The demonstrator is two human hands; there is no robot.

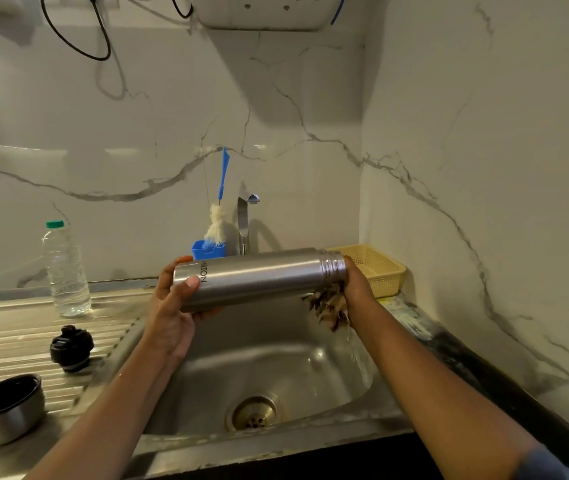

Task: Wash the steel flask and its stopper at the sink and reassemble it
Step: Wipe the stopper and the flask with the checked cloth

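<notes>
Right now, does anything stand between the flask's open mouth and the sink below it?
Only the right hand, held at the mouth of the steel flask, with dark wet bits hanging there. Water runs past it into the sink. Nothing else blocks the drop.

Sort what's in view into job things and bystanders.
Job: flask, stopper, steel cup, sink, tap, brush.
Lying about: water bottle, basket, cable.

flask lies level above the sink; from the sink, stopper at nine o'clock, cap at eight, bottle at ten, tap at twelve, basket at one.
</notes>
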